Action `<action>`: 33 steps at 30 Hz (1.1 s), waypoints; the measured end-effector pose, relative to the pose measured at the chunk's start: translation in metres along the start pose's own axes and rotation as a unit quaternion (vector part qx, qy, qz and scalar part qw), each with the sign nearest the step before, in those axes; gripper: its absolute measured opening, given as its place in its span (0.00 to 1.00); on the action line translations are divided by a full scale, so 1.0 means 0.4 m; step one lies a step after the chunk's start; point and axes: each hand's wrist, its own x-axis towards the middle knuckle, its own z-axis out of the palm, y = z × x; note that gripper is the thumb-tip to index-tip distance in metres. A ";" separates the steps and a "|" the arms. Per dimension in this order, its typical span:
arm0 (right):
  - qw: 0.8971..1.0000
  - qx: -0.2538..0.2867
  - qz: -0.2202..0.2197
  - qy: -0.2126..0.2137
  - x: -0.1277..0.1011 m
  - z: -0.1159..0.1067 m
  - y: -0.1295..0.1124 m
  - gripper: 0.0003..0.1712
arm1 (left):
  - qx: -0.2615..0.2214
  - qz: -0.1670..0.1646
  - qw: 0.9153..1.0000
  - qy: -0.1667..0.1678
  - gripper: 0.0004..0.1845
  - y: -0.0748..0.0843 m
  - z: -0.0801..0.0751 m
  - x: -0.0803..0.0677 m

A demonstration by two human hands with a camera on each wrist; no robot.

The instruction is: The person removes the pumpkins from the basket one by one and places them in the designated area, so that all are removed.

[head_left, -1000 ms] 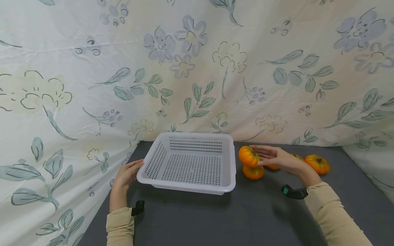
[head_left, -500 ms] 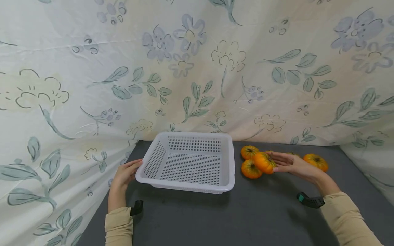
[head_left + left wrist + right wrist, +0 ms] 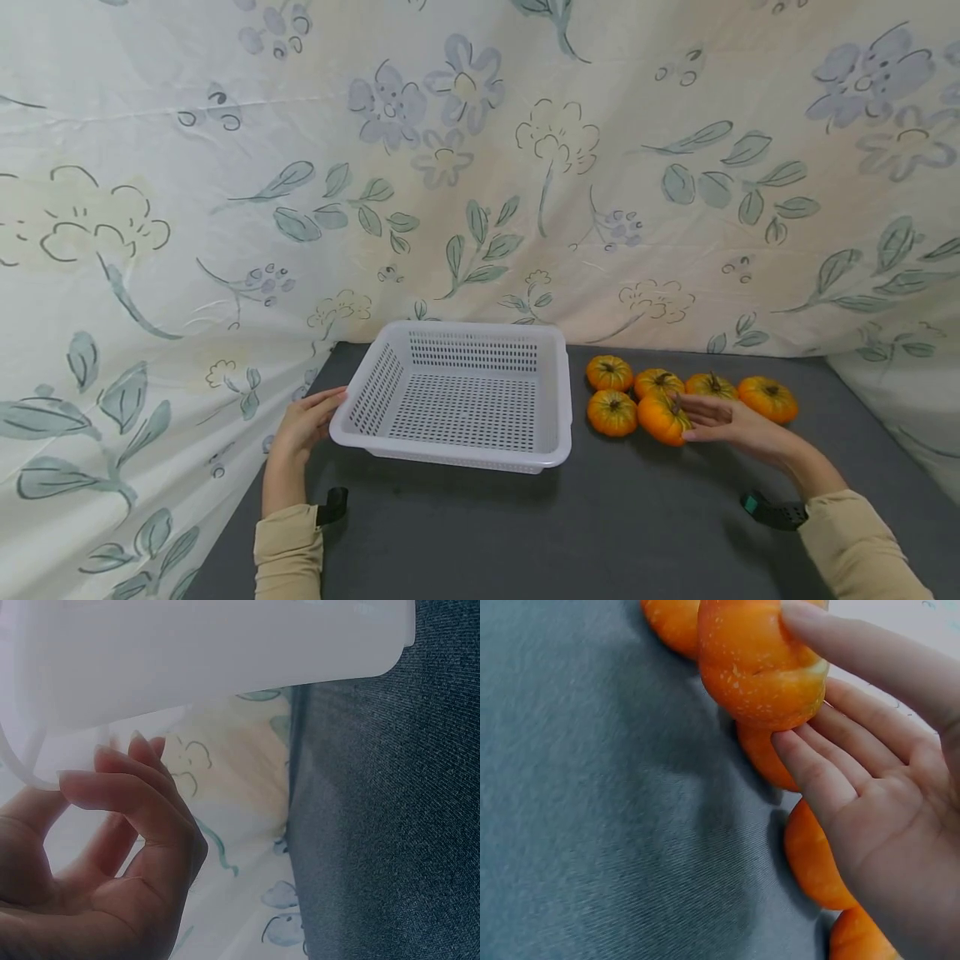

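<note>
The right hand (image 3: 731,421) has carried its pumpkin (image 3: 663,418) farther from the basket (image 3: 457,454), down beside four others, thumb and fingers pinching it. The left hand (image 3: 306,423) stays at the basket's left rim, fingers relaxed.

Readable text: none | labels, brands: none | numbers, signs: none | white perforated basket (image 3: 457,400): unmarked | orange mini pumpkins (image 3: 663,417): unmarked | floral backdrop cloth (image 3: 480,167): printed flowers and leaves only, no lettering | dark table cover (image 3: 600,533): plain
</note>
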 end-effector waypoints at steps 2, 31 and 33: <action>1.000 -0.007 0.009 0.003 -0.003 0.002 0.002 0.47 | -0.001 -0.001 1.000 0.001 0.34 -0.001 0.001 0.001; 0.997 -0.041 0.036 0.055 0.006 0.028 0.035 0.48 | 0.006 -0.002 1.000 0.000 0.35 -0.004 -0.001 0.006; 0.996 -0.050 0.039 0.066 0.007 0.030 0.033 0.48 | 0.007 -0.002 1.000 -0.002 0.35 -0.004 0.000 0.006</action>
